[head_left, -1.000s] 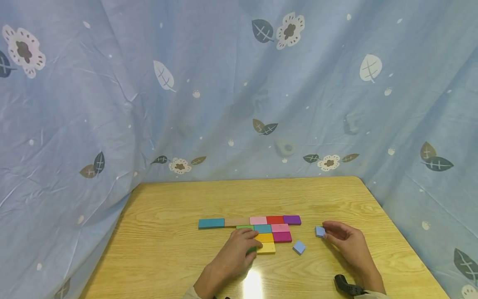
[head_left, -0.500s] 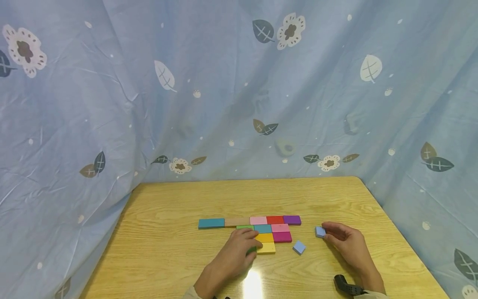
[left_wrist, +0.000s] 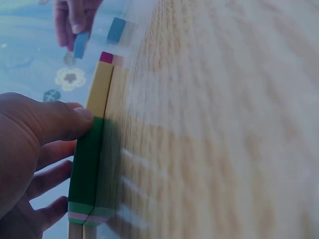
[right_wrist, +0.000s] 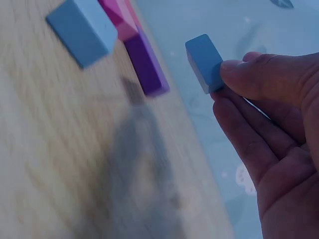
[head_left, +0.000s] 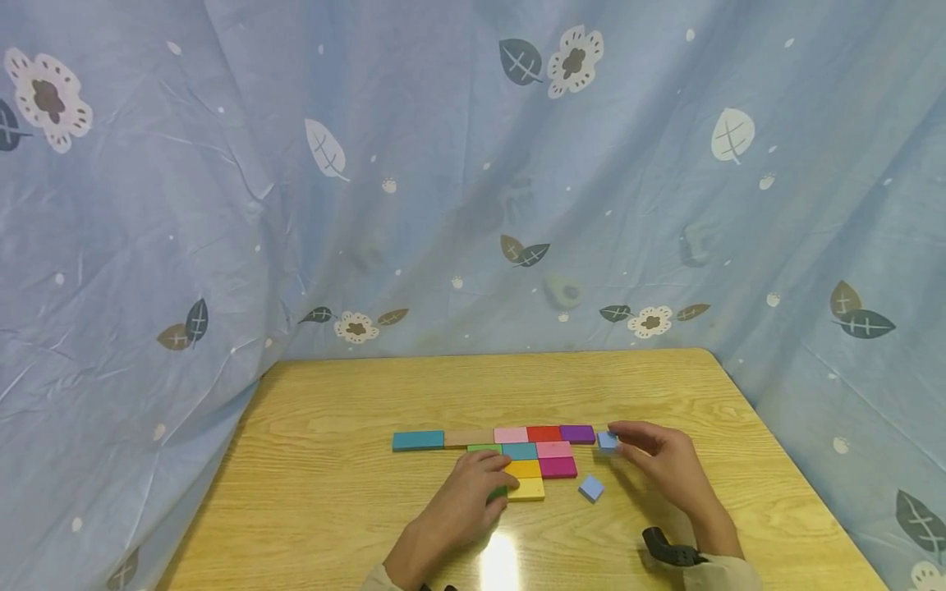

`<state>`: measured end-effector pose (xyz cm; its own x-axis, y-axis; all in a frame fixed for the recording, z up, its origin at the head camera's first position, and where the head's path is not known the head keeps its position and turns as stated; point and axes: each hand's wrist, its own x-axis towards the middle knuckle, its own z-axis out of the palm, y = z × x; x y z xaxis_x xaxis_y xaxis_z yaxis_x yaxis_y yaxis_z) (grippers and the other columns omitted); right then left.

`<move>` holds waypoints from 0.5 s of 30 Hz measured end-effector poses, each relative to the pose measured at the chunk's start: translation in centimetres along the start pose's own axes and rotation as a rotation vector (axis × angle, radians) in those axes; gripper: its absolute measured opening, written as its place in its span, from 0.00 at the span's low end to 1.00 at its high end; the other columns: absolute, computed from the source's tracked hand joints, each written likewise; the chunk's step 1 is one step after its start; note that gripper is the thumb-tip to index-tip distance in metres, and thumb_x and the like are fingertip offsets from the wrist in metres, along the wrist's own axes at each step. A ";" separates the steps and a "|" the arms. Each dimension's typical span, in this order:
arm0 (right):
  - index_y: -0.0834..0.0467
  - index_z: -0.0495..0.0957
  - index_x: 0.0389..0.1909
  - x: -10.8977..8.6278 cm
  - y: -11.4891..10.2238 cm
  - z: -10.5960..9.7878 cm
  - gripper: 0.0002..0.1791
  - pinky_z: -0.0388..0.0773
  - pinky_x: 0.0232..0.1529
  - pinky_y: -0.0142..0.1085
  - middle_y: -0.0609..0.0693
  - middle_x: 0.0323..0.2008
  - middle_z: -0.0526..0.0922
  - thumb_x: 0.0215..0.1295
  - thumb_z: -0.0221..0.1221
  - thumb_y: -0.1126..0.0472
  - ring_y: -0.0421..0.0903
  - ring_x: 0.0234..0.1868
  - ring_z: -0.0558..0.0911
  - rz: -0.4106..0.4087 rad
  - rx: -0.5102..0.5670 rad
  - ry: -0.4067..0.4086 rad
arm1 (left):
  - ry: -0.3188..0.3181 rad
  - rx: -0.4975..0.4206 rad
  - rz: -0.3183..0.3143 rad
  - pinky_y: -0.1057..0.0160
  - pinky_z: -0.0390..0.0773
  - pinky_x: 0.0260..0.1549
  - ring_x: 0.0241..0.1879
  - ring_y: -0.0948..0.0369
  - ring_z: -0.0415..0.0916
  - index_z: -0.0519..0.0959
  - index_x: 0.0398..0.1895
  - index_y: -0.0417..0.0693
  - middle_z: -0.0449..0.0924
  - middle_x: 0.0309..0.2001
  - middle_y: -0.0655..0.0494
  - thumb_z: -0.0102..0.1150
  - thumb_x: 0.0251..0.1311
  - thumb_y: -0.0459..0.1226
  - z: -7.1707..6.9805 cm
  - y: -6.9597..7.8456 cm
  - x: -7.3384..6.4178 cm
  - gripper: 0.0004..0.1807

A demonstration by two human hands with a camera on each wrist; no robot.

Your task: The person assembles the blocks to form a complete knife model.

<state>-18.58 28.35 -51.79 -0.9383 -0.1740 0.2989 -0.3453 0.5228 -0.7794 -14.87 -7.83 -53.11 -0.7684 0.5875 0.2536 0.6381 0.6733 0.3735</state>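
Note:
With the thumb and fingers of my right hand (head_left: 665, 462), I pinch a small light blue block (right_wrist: 205, 62). It appears raised off the table, just right of the purple block (head_left: 577, 434) in the head view. My left hand (head_left: 464, 501) rests on the left side of the colored blocks, partly covering them. In the left wrist view its thumb touches a green block (left_wrist: 85, 162), while the other fingers lie loosely behind. Beside the green block is a yellow block (head_left: 526, 490). A second light blue block (head_left: 591, 488) lies turned at an angle between the hands.
The back row has a teal block (head_left: 418, 442), a tan block (head_left: 469, 438), a pink block (head_left: 511, 435) and a red block (head_left: 544, 433). An orange block (head_left: 523, 469) and a magenta block (head_left: 557, 467) sit nearer. A patterned curtain (head_left: 473, 180) hangs behind the wooden table (head_left: 310, 509).
My right hand has moved left and farther back with the light blue block, bringing it close to the purple one. My left hand stays in place.

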 end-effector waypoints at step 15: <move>0.60 0.91 0.54 2.2 -1.5 2.2 0.17 0.92 0.56 0.49 0.50 0.51 0.94 0.66 0.72 0.75 0.52 0.55 0.92 -0.070 -0.133 -0.144 | -0.002 -0.005 0.001 0.42 0.76 0.75 0.72 0.52 0.78 0.92 0.53 0.55 0.86 0.68 0.52 0.69 0.71 0.32 0.0 -0.2 0.1 0.13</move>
<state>-20.14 25.36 -51.20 -0.9085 -0.3268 0.2604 -0.4131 0.6089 -0.6772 -15.05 -7.84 -53.18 -0.7679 0.5890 0.2518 0.6383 0.6705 0.3781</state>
